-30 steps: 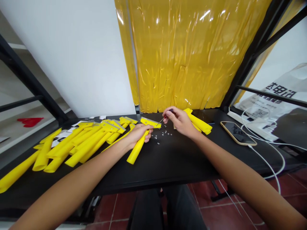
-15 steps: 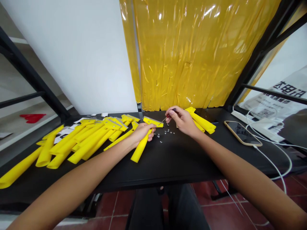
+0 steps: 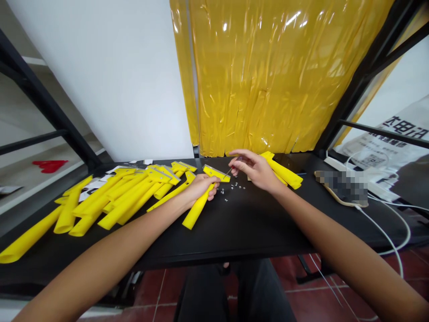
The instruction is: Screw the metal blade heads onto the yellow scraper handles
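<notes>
**Hands at work on a yellow scraper**

Hands meet near the middle of the frame, over a black table point(image 3: 234, 228). The left hand point(image 3: 200, 185) is wrapped around the handle of a yellow scraper point(image 3: 197, 206). Its fingers are curled tight on the handle. The scraper's handle points down toward the lower middle of the frame, and its flat head, with a grey metal strip, sits up near the other hand.

The right hand point(image 3: 256, 170) holds a thin screwdriver point(image 3: 230, 170) just right of the middle. The thumb and first fingers pinch it, and the other fingers are spread a little. The tip of the screwdriver touches the head of the scraper.

Small silver screws point(image 3: 233, 187) lie loose on the table, just below the two hands.

A big pile of yellow scrapers point(image 3: 127, 192) lies on the left side of the frame. A few more yellow handles point(image 3: 284, 172) lie behind the right hand. On the right side a phone point(image 3: 340, 188) rests on the table with a white cable point(image 3: 392, 223) plugged in. A shiny yellow plastic sheet point(image 3: 268, 76) hangs at the top middle.
</notes>
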`<state>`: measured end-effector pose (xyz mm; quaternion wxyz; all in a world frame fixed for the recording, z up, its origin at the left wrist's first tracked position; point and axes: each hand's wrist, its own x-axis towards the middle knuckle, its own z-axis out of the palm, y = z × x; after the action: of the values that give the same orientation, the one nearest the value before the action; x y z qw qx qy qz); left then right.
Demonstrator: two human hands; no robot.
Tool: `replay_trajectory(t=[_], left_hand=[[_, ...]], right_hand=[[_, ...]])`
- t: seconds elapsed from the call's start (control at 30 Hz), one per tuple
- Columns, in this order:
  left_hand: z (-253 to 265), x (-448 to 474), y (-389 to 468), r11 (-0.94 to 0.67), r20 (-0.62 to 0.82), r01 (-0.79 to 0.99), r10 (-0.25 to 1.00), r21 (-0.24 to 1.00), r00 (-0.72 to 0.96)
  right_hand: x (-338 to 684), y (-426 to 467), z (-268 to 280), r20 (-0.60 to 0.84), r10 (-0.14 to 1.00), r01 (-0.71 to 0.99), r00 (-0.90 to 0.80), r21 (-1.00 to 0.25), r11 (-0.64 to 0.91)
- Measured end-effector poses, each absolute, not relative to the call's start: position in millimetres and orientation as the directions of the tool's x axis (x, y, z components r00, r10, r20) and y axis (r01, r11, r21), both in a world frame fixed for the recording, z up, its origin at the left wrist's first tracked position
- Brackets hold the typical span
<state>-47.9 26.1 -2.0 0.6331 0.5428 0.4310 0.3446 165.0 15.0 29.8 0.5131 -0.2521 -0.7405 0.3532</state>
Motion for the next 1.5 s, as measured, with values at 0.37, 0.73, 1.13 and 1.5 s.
replay_trajectory(t=[0.37, 0.73, 1.13, 1.5], left_hand=[[1.7, -59.0, 28.8, 0.164, -0.208, 0.128, 0.79, 0.978, 0.577], [1.7, -61.3, 32.7, 0.197, -0.233, 0.125, 0.764, 0.972, 0.602], [7.5, -59.6, 26.5, 0.152, -0.192, 0.117, 0.793, 0.981, 0.578], [12.9, -58.9, 25.0, 0.189, -0.257, 0.175, 0.76, 0.966, 0.597]], right_hand=[[174.5, 7.7, 38.9, 0.425, 0.658, -0.125, -0.622, -0.883, 0.452], [158.8, 9.5, 32.8, 0.494, 0.748, -0.259, -0.443, -0.87, 0.421], [157.9, 7.7, 30.4, 0.535, 0.66, -0.198, -0.528, -0.833, 0.517], [156.6, -0.1, 37.8, 0.427, 0.741, -0.318, -0.519, -0.9, 0.296]])
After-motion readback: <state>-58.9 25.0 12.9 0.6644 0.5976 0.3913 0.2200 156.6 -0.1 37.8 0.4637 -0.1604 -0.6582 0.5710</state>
